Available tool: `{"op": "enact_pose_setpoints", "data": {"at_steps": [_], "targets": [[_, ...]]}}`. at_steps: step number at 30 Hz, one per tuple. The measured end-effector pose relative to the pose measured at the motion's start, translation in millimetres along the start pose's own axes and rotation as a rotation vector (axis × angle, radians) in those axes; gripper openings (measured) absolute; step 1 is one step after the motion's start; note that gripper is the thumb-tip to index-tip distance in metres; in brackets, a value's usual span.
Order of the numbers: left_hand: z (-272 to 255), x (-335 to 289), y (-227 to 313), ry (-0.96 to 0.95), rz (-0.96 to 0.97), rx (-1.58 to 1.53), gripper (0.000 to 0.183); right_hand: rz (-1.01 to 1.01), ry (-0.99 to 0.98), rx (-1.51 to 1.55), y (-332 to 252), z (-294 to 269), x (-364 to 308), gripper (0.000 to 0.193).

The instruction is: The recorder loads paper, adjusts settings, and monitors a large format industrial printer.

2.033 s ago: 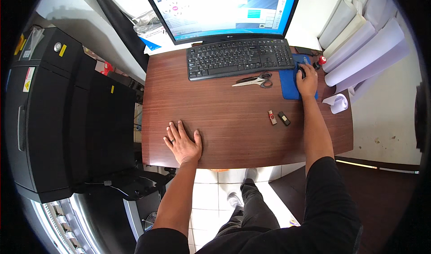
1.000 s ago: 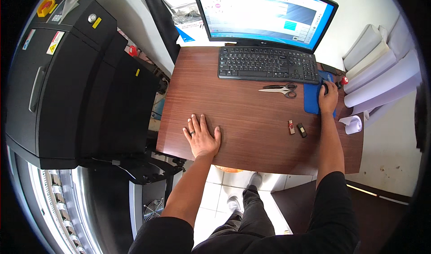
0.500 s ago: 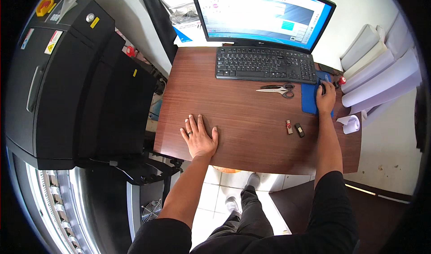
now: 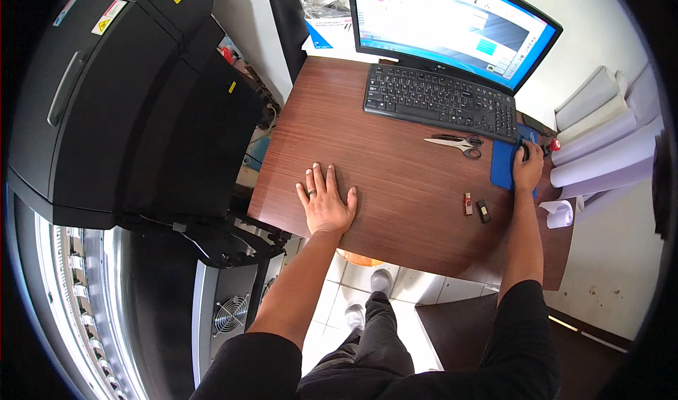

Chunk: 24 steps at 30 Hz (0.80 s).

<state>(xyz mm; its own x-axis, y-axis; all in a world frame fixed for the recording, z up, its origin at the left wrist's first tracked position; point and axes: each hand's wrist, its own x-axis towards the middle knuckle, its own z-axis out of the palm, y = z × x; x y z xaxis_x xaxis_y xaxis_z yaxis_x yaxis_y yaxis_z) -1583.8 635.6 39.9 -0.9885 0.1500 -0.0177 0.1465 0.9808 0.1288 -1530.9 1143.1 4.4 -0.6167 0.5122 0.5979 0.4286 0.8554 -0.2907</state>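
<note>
Left hand (image 4: 329,208) pressed flat, palm down, its fingers fanned and thumb set well apart, a person in the room leans the left forearm (image 4: 300,283) forward and slightly inward, while the right hand (image 4: 530,168), reaching farther ahead, curves palm down with bent fingers, the right forearm (image 4: 526,241) stretched almost straight behind it

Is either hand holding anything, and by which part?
The right hand holds the black mouse from above, over its top; the left hand lies flat on the desk, holding nothing.
</note>
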Motion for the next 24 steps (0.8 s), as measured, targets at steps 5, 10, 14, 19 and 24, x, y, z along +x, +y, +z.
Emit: {"op": "enact_pose_setpoints", "data": {"at_steps": [5, 10, 14, 19, 24], "targets": [[2.5, -0.9, 2.9, 0.008, -0.004, -0.012, 0.075, 0.006, 0.039, 0.023, -5.4, -5.1, 1.7, 0.038], [-4.5, 2.0, -0.3, 0.040, -0.008, -0.012, 0.076, 0.027, 0.097, 0.065, -10.5, -11.0, 13.9, 0.041], [-28.9, 5.3, -25.0, -0.155, 0.118, -0.044, 0.078, 0.126, 0.096, 0.189, -8.9, -13.6, 17.6, 0.042], [-74.4, -94.2, -98.9, -0.493, 0.057, -1.000, 0.061, -0.063, 0.152, 0.037, -63.3, -36.0, -56.0, 0.036], [-43.1, -358.4, -176.3, -0.496, -0.195, -0.729, 0.068, -0.332, -0.497, 0.696, -196.0, -114.6, -259.8, 0.041]]}}
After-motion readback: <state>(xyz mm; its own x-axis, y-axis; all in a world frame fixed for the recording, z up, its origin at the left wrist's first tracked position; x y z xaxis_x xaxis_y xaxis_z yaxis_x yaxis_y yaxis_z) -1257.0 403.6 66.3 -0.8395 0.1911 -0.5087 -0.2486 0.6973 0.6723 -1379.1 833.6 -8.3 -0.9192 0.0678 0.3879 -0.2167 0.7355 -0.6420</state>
